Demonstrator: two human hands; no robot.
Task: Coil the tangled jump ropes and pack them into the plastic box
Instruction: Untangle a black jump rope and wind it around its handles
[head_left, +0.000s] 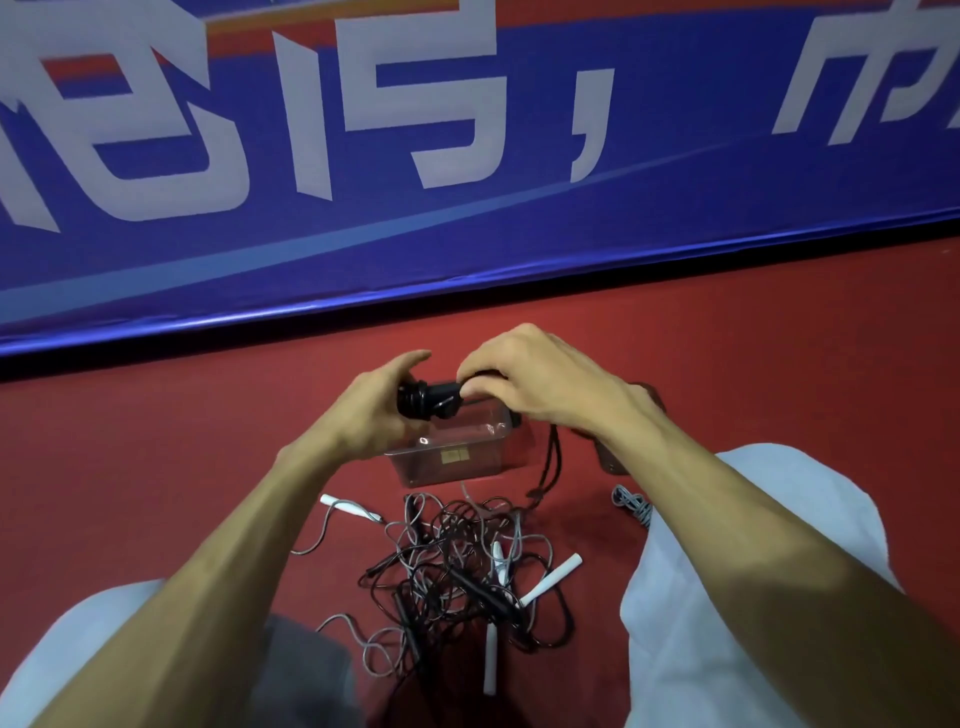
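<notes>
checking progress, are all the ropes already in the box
No, a tangle of ropes lies on the floor outside the box.

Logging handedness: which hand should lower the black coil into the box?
Probably left: the left hand grips the black coil right by the clear box; the right hand only pinches its end.

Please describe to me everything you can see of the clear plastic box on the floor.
The plastic box is clear, rectangular, seemingly of thin hard plastic. It stands upright on the red floor, no lid visible. A small yellowish label sits on its near wall. The left hand and right hand hold a coiled black rope above it, hiding its far part; whether they touch it is unclear. Nothing shows inside the visible part.
</notes>
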